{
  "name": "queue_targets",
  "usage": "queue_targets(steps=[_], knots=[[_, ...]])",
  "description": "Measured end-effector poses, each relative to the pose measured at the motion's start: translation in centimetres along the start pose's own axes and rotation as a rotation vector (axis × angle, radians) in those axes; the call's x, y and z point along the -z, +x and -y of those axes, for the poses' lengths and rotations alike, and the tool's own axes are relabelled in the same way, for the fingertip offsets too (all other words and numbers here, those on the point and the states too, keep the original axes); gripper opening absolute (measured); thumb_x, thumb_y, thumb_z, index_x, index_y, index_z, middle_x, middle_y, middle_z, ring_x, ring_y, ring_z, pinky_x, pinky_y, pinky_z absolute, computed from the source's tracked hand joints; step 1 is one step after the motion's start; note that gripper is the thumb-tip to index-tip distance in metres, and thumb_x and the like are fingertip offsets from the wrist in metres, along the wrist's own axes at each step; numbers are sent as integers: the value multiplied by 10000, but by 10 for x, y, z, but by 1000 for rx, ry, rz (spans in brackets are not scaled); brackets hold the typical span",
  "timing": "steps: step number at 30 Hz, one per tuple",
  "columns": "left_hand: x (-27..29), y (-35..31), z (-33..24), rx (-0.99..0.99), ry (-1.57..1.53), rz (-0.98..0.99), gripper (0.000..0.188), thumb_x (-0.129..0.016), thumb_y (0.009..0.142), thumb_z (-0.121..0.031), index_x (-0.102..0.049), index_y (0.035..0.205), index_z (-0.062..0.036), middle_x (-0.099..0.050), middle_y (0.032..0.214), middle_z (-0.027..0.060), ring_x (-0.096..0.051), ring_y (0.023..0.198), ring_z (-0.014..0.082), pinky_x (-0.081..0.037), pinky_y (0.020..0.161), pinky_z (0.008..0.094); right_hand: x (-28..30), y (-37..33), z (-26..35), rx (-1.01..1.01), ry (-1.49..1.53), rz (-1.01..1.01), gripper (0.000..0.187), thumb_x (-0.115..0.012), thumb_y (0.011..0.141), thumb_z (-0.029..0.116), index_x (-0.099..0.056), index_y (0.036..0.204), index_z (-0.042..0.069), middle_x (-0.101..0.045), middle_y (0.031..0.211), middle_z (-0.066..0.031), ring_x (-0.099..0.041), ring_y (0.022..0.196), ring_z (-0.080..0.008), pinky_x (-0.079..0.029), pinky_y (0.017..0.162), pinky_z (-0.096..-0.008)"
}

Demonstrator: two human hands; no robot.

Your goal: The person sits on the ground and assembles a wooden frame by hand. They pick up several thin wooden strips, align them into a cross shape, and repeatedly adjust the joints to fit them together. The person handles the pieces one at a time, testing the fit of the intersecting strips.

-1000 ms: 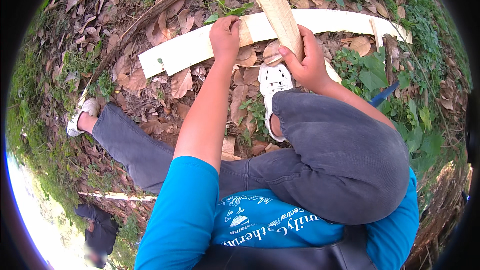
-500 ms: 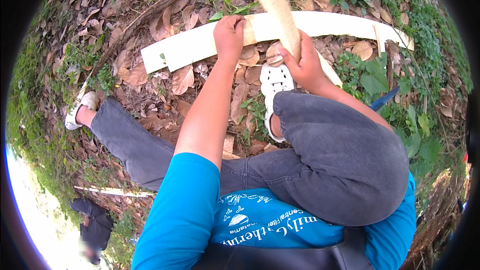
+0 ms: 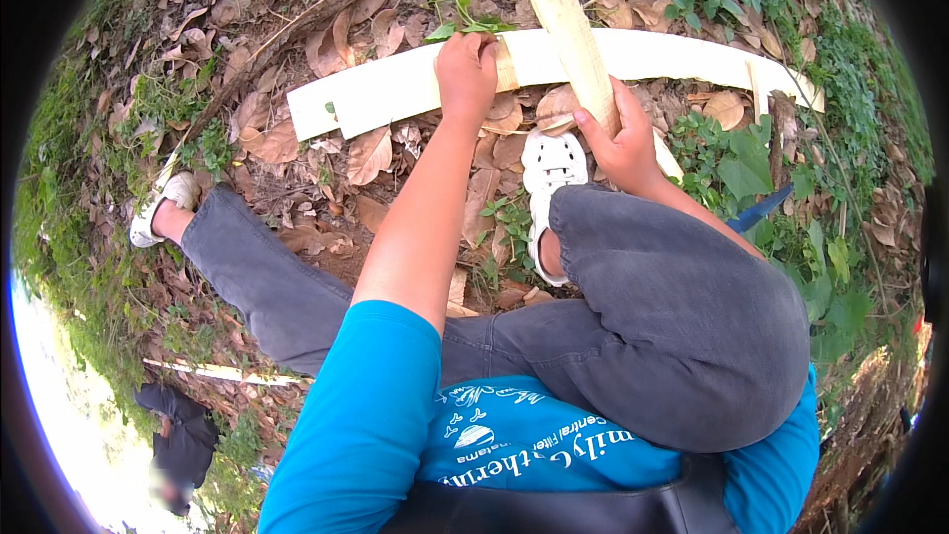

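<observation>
A long, pale wood plank point(image 3: 652, 57) lies in a shallow curve across the leafy ground ahead of me. My left hand point(image 3: 467, 79) is closed on it left of its middle, just beside a tan band point(image 3: 506, 63) across the wood; the fingertips are partly hidden. A thick, light wooden stick point(image 3: 568, 30) is gripped near its lower end by my right hand point(image 3: 625, 143). It stands tilted, its upper end leaning left, and crosses in front of the plank in view. Whether the two touch I cannot tell.
Dry leaves point(image 3: 272, 138) and green plants point(image 3: 741, 163) cover the ground. At upper left lies a long split branch point(image 3: 326, 12). My white clog point(image 3: 554, 163) is close below the plank. A blue pointed object point(image 3: 761, 210) lies at right. Another person point(image 3: 183, 440) is at lower left.
The stick was smeared by motion and is now sharp, its upper end a little farther right. My left hand keeps its place on the plank. The whole view has shifted slightly.
</observation>
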State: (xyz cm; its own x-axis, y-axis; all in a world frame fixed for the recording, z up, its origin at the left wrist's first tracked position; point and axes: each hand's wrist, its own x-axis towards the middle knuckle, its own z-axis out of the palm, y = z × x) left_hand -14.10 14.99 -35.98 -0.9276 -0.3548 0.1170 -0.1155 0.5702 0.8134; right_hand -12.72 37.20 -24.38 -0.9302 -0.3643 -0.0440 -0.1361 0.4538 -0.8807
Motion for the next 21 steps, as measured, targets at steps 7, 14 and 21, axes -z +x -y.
queue_targets(steps=[7, 14, 21], knots=[[-1, 1, -4, 17, -37, -3, 102, -762, 817, -86, -716, 897, -43, -623, 811, 119, -631, 762, 294, -504, 699, 412, 1, -13, -23, -70, -99, 63, 503, -736, 902, 163, -569, 1338, -26, -666, 1195, -212, -643, 1113, -336, -487, 964, -399], [-5, 1, -3, 21, -30, -96, 110, -788, 746, -95, -733, 838, -71, -629, 815, 137, -634, 825, 355, -504, 746, 478, -5, -19, -33, -59, -64, 104, 463, -745, 887, 111, -601, 1306, -24, -690, 1165, -210, -669, 1079, -321, -500, 952, -381], [11, -3, 2, 75, 14, 50, 256, -802, 758, -165, -726, 990, -87, -632, 972, 136, -619, 974, 343, -492, 837, 459, 1, -21, -27, -214, -9, 220, 531, -685, 954, 82, -498, 1434, -47, -641, 1300, -152, -601, 1181, -207, -455, 1029, -333]])
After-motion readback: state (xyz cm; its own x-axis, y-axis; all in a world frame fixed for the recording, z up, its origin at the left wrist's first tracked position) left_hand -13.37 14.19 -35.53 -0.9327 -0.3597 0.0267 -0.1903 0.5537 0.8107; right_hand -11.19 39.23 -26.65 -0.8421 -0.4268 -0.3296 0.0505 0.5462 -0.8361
